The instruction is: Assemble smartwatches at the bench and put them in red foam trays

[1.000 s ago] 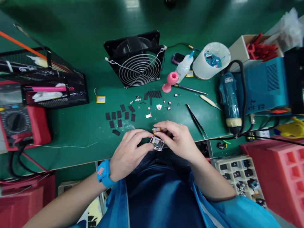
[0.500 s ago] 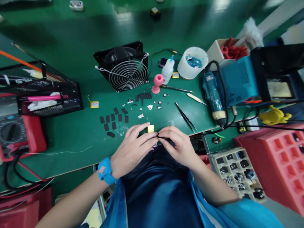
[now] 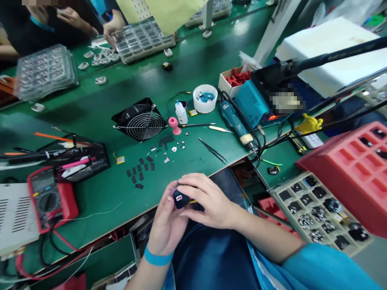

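Note:
Between my hands, in front of the bench edge, is a small black housing with a white and red label facing up. My left hand, palm turned upward, has thumb and fingers closed around its left side. My right hand grips it from the right, fingers over the top. A bit of yellow shows beside it under my right fingers; what it is I cannot make out. On the bench beyond lie several black rectangular pads and a pair of tweezers.
A fan, a dropper bottle and a white tub stand further back. An electric screwdriver lies at right, near a parts tray. The multimeter is at left. Another person's hands are across the bench.
The camera view has tilted up, showing more of the far bench. My hands have drawn toward my body, the left turning palm up. The black labelled housing now shows between them.

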Motion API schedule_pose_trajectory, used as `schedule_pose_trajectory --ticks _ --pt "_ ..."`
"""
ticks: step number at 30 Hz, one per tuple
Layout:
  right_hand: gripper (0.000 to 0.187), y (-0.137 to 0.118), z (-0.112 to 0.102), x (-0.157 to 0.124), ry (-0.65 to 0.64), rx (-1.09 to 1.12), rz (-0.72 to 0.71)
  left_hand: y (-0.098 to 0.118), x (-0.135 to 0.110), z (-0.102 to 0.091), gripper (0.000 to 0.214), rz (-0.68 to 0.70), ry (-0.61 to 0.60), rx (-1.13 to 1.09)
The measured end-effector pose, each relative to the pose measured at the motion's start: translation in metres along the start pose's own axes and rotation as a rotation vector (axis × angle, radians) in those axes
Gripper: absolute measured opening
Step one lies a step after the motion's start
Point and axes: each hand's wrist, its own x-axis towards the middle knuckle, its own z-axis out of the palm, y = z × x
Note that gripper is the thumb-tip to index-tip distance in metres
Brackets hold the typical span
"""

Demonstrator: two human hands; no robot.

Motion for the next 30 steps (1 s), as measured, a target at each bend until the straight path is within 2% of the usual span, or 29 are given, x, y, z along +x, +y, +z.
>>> schedule_pose_trajectory --ticks 4,9,12,18,22,30 --pt "0.037 -0.002 -0.002 -0.003 -0.032 0.004 0.001 -0.013 -0.007 -0.002 0.039 -0.111 -0.016 -0.123" --pt "0.032 -0.002 -0.008 -0.012 -0.05 0.113 0.029 -0.016 -0.008 -0.012 0.042 -0.162 -0.185 -0.071" --pt "0.032 -0.004 -0.011 -0.017 -0.079 0.136 0.044 -0.014 -0.009 -0.014 0.042 -0.169 -0.26 -0.03" --pt "0.033 -0.007 -0.01 -0.022 -0.073 0.144 0.045 -0.014 -0.009 -0.016 0.049 -0.162 -0.323 -0.004" --pt "0.039 -0.008 -0.006 -0.025 -0.057 0.107 0.028 -0.015 -0.009 -0.022 0.055 -0.195 -0.337 -0.033" --pt "0.052 -0.009 -0.004 -0.031 -0.112 0.135 0.062 -0.014 -0.011 -0.029 0.051 -0.177 -0.294 -0.026"
